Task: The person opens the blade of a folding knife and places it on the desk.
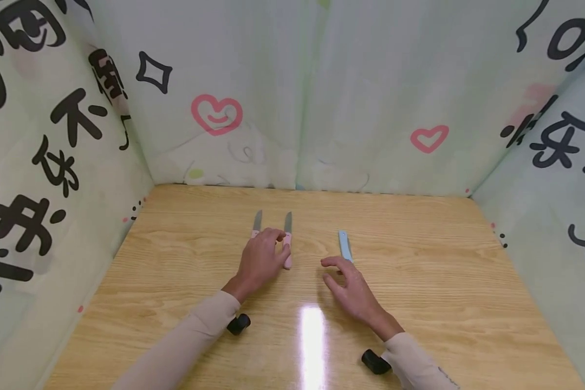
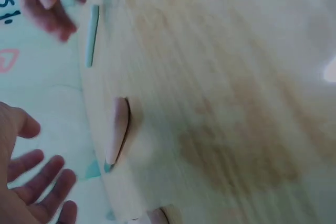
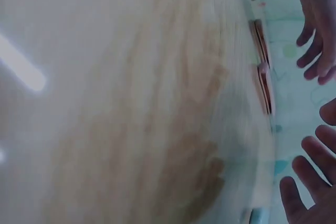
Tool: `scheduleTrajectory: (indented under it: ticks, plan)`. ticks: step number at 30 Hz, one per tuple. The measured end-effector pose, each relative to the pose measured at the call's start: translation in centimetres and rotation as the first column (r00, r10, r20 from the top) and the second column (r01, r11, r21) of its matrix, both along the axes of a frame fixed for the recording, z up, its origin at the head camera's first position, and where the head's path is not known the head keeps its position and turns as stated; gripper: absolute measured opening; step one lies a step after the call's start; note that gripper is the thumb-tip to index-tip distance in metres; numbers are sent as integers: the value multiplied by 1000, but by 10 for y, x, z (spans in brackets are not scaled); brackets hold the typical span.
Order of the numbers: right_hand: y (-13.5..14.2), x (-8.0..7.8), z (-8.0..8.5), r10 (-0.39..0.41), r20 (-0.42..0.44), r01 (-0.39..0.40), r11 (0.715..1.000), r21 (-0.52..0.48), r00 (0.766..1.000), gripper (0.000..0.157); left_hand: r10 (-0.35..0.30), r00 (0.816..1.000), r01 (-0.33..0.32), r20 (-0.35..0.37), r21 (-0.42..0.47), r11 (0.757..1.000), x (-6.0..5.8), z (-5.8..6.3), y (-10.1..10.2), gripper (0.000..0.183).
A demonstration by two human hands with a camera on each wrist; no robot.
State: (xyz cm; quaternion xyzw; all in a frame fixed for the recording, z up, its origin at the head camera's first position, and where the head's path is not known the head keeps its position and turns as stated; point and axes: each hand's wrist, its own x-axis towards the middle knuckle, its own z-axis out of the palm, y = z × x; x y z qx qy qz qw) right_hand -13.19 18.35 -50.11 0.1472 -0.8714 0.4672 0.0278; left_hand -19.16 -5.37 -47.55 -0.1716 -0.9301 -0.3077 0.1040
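Two small knives lie side by side with blades pointing to the far edge: a left knife (image 1: 258, 220) and a right knife (image 1: 287, 260) with a pink handle. Over them hovers my left hand (image 1: 262, 255), fingers loosely bent and holding nothing; it hides most of the left knife's handle. In the left wrist view, a gap shows between that hand (image 2: 37, 187) and the pink handle (image 2: 118, 129). My right hand (image 1: 353, 290), also holding nothing, has its fingers spread just in front of a slim light-blue item (image 1: 344, 245). Its near end is hidden behind the hand.
Everything lies on a wood-grain table (image 1: 419, 271). Pale curtains with black writing and pink hearts enclose it at the back (image 1: 361, 108), left (image 1: 97, 206) and right (image 1: 541, 206). Black wrist-worn pieces show below the left forearm (image 1: 239, 324) and right forearm (image 1: 375, 362).
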Motion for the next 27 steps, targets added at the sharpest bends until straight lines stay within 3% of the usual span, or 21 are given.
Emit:
scheduleTrajectory:
  ticks: [3,6,10,14,19,27]
  plan:
    - [9,-8,1,42,-72,-35,995,90,997,35,-25,995,21,-100,-35,999,8,-3,-1,26]
    - [20,-20,7,118,-95,-96,972,214,988,47,-37,992,32,-120,-43,999,14,-6,-2,25]
    - [34,-43,17,203,-34,-179,923,342,979,71,-47,992,42,-117,-47,998,20,-10,-3,23]
    - [42,-65,21,235,63,-240,879,412,970,83,-46,993,41,-113,-47,998,26,-15,-4,23]
    - [47,-80,19,261,181,-316,836,449,948,92,-88,991,86,-103,-23,996,32,-19,-3,25]
    - [54,-90,23,271,295,-377,833,405,916,108,-173,983,172,-63,-18,985,35,-18,7,32]
